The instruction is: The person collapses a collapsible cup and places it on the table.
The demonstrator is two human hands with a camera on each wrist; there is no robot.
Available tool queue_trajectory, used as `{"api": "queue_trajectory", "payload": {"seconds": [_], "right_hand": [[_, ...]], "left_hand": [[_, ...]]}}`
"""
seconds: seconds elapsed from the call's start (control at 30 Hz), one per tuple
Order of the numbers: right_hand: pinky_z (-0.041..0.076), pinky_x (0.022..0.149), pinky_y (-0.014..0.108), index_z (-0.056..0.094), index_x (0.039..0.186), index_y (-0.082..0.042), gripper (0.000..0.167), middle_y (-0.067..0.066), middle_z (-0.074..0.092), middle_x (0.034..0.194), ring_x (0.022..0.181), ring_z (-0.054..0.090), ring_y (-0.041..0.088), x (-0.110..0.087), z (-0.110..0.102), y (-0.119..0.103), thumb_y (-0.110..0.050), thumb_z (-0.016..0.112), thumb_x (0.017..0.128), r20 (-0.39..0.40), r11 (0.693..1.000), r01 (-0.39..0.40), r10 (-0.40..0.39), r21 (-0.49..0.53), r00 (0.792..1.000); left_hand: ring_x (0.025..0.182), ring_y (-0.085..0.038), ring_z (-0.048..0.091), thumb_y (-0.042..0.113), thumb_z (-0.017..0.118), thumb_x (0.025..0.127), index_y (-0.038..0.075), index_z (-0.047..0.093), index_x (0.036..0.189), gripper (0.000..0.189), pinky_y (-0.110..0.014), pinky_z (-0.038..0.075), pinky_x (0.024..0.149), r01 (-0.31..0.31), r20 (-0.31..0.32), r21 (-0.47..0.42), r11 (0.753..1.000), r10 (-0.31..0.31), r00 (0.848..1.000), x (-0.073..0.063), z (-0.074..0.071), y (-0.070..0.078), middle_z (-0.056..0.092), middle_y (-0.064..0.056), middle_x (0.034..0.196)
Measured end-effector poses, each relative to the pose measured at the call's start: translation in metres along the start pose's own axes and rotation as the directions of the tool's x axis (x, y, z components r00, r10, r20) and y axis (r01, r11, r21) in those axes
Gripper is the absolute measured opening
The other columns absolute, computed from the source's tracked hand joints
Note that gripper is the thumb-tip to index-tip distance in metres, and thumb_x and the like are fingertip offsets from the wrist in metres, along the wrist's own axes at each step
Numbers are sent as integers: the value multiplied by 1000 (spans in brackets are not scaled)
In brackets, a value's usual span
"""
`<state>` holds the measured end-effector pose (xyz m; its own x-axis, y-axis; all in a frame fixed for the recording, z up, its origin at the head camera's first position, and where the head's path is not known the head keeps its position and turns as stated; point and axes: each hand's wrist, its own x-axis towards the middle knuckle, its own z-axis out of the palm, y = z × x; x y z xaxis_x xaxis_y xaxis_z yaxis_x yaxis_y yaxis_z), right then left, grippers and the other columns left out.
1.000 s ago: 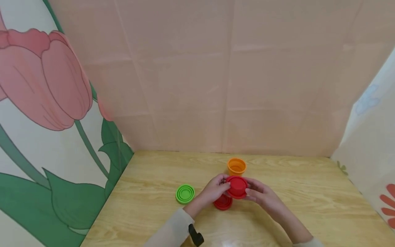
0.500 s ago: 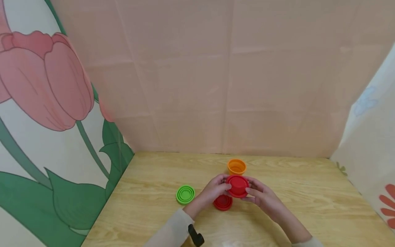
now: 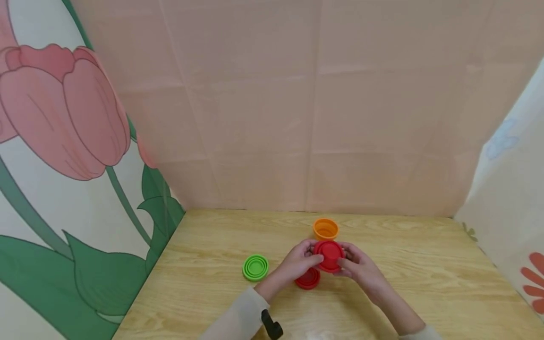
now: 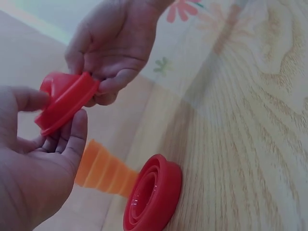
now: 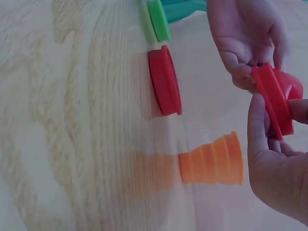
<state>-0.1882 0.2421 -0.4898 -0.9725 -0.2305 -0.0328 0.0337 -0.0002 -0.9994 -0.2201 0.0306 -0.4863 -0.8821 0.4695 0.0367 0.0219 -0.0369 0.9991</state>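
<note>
Red cup (image 3: 330, 254) — in both hands (image 3: 300, 259) (image 3: 361, 270)

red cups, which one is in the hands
The upper red cup in the head view, held off the table; the lower red cup rests on it, nested rings facing up.

Screened tabletop station, room type not determinable: wood-grain surface (image 3: 442, 264), bounded by a creased pinkish backdrop (image 3: 297, 108), a tulip-print panel (image 3: 76, 118) and a flower-print sheet (image 3: 510, 198).

Head view dim, evenly lit; faint glare on counter (image 3: 425, 264) at bottom centre. Right wrist view hazy, soft; orange cup (image 5: 214, 161) reflected, lower centre.
</note>
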Motion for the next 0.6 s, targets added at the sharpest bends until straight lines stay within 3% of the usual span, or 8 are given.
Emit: {"api": "queue_trajectory", "payload": {"seconds": [0.2,0.4,0.6], "right_hand": [[58,92,34,34,152,3,61,12,57,128,110,65,16,-2,-2,-3,-11,63,100,29,1000,4,-4,-3,1000],[59,90,34,33,151,4,65,14,57,127,107,64,15,-3,1,-3,-10,66,98,30,998,25,-23,-57,999],[60,86,34,37,148,6,61,13,59,123,103,64,14,-1,5,-4,-3,66,95,-32,998,23,-25,-59,999]], "left_hand": [[100,-12,58,14,72,93,8,57,136,45,-26,53,88,38,17,35,999,-38,999,-2,-4,3,63,1,118],[98,-10,58,12,72,93,6,57,135,45,-25,52,87,-12,-10,121,993,14,1000,-2,-2,1,64,1,114],[94,-9,55,9,72,91,5,57,134,45,-24,49,84,-39,-52,181,983,49,997,-2,2,0,64,2,110]]}}
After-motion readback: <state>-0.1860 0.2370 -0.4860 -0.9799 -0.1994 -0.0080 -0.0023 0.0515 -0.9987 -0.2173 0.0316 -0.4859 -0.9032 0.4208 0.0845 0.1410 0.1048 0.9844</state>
